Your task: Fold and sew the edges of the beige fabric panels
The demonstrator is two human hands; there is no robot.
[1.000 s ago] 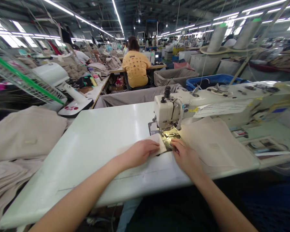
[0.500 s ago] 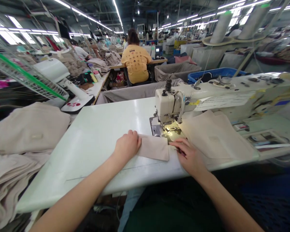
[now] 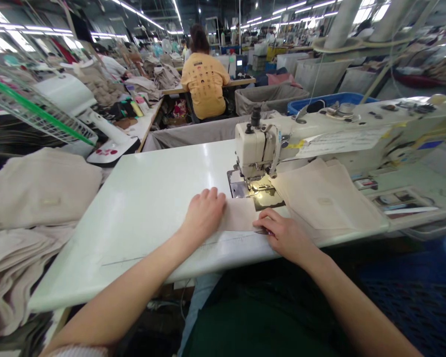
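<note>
A small beige fabric piece [image 3: 240,214] lies flat on the white sewing table, just in front of the needle plate of the sewing machine [image 3: 251,148]. On its left end rests my left hand [image 3: 207,210], fingers bent and close together over the cloth. My right hand [image 3: 280,229] is at the piece's right edge, its fingers closed around a small dark pointed tool [image 3: 263,231], partly hidden by the fingers. Right of the needle, larger beige panels [image 3: 325,198] lie on the table beneath the machine arm.
Stacked beige fabric [image 3: 40,188] is at the left. A white lamp-like device [image 3: 109,141] and green-edged rack [image 3: 40,109] stand behind it. Beyond the table are a cloth-lined bin [image 3: 196,133] and a seated person in yellow [image 3: 204,84]. A parts tray [image 3: 405,201] sits right.
My left hand has shifted slightly right over the fabric piece. My right hand has moved a little left and now touches its lower right corner. The view has tilted down slightly.
</note>
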